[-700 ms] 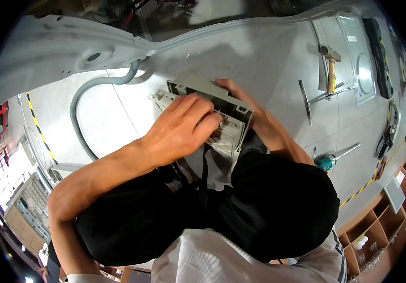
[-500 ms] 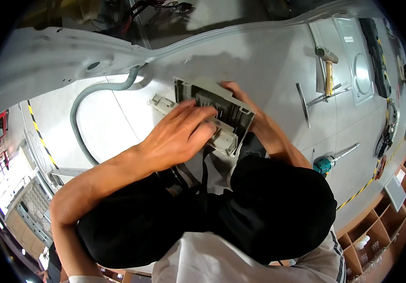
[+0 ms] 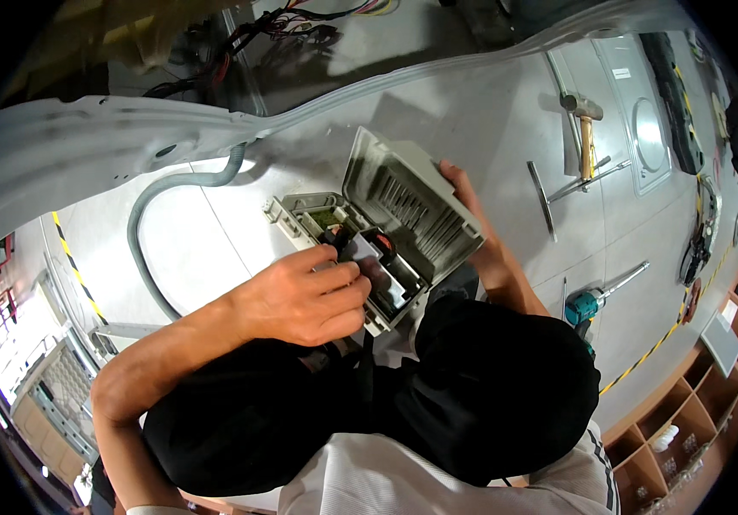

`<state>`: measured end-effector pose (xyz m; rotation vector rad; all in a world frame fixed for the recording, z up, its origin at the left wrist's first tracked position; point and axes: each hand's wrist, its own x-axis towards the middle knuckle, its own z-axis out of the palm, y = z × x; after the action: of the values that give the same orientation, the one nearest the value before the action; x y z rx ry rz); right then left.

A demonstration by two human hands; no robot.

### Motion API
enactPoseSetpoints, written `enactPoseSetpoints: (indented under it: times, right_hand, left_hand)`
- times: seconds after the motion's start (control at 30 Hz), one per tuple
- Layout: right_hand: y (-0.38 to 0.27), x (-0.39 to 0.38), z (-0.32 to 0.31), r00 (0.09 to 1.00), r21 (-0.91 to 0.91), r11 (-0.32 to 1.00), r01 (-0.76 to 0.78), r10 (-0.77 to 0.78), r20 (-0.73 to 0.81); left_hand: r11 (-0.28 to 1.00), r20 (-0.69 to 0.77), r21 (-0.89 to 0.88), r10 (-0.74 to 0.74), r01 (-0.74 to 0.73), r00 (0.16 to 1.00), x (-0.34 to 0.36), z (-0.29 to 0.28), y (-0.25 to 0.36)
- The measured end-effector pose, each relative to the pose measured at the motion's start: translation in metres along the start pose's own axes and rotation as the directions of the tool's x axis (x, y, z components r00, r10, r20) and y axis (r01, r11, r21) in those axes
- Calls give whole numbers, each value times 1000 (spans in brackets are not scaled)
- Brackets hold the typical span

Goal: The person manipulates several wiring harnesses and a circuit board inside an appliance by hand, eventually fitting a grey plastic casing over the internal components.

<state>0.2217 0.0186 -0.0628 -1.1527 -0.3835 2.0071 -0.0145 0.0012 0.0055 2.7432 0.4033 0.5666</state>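
A grey plastic box [image 3: 375,323] with a hinged lid [image 3: 416,202] lies between my knees, its lid raised and slotted on the inner face. Inside it are compartments with dark parts, a whitish block [image 3: 378,266] and a round orange-and-black piece [image 3: 382,244]. My left hand [image 3: 317,296] is over the near left part of the box, fingers curled together by a small black part [image 3: 335,234]; what they grip is partly hidden. From the right, my right hand [image 3: 472,202] grips the lid's outer edge, its palm hidden behind the lid.
A grey hose [image 3: 139,219] curves across the floor at left, below a vehicle body panel [image 3: 142,129]. At right lie a mallet [image 3: 586,142], metal bars [image 3: 541,200], a teal power tool [image 3: 585,306] and a panel [image 3: 648,129]. A wooden compartment shelf [image 3: 686,421] stands lower right.
The lid has swung up and away to the right with my right hand, exposing the inside of the box. My left hand has moved slightly down and left, its fingers drawn together.
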Motion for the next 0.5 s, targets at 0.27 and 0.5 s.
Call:
enactPoseSetpoints:
  times: [0.27,0.5]
  right_hand:
    - [14,19,-29,974,-505,863,-27,-90,-206]
    - [-10,14,-66,835,-761,643,86,-464,-297]
  left_hand:
    - [998,10,-8,68,-67,998,3,-4,-1]
    - [994,-37,5,108,-108,993,2,-10,-2]
